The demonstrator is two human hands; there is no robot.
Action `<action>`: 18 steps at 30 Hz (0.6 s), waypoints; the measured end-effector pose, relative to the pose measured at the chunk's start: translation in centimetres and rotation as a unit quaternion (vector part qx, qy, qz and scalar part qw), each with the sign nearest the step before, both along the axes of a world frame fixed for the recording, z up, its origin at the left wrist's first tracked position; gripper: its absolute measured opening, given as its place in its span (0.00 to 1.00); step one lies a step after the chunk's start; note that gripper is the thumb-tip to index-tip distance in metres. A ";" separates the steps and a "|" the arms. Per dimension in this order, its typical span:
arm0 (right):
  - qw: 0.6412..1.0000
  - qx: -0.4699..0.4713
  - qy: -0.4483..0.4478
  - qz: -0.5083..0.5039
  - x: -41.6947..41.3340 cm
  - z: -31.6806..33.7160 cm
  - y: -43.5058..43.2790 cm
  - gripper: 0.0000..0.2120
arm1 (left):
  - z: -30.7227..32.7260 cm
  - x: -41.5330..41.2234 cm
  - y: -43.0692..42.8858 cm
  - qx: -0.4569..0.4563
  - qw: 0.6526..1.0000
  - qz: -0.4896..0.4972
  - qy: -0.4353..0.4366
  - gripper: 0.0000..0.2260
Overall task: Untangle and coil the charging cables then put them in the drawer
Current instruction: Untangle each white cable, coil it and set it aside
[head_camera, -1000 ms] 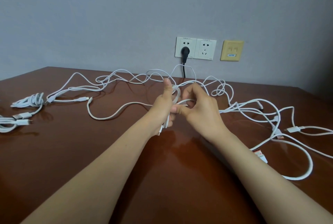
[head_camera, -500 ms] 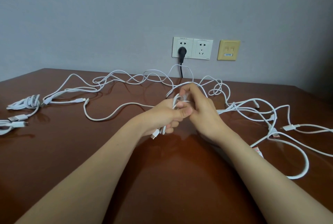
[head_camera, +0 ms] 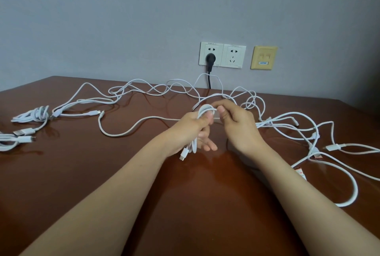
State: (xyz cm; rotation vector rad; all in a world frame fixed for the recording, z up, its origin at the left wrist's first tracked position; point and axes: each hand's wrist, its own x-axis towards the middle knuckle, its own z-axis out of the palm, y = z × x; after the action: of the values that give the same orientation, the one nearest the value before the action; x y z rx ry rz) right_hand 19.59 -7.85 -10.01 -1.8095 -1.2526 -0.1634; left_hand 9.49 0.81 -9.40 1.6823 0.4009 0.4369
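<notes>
I am holding the coil [head_camera: 205,110] of the cable [head_camera: 164,119] in front of the wall socket [head_camera: 223,55] and below it, just above the table [head_camera: 185,204]. My left hand [head_camera: 191,129] is gripping the wound loops, with the thumb pressing across them so they are not springing open. Its lower fingers are hanging partly straightened, and a connector [head_camera: 183,153] is dangling beneath them. My right hand [head_camera: 236,125] is pinching the same cable between thumb and forefinger right beside the top of the coil. I judge this to be laying on the next turn. The unwound length is trailing over the table to the left of the socket and lying slack, so it should be following freely.

To the right of the socket and nearer me, a tangle [head_camera: 287,126] of other white cables is lying crossed over itself, not yet sorted. Far to the left of the socket, bundled cables [head_camera: 33,114] are resting near the table's edge, apparently finished. A black plug [head_camera: 210,58] is sitting in the socket. No drawer is showing. I am rating the task as partly done. The risk is the trailing length catching on the tangle.
</notes>
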 end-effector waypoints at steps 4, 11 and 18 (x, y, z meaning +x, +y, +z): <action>0.998 -0.034 -0.026 -0.044 0.1 -0.1 0.0 0.11 | -0.1 0.0 0.8 -0.011 0.999 0.041 -0.022 0.13; 0.989 -0.087 -0.089 -0.075 -0.2 0.0 -0.3 0.10 | 0.3 0.2 1.7 -0.102 0.985 0.126 -0.062 0.16; 0.993 -0.056 -0.091 -0.057 -1.3 0.3 -0.2 0.11 | -0.5 0.6 1.6 0.016 0.990 0.140 -0.026 0.19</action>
State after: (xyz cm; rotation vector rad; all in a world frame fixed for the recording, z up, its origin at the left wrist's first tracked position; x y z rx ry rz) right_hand 18.33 -8.00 -9.71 -1.9997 -1.3060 -0.3344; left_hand 10.07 2.41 -9.87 1.6470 0.5980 0.6956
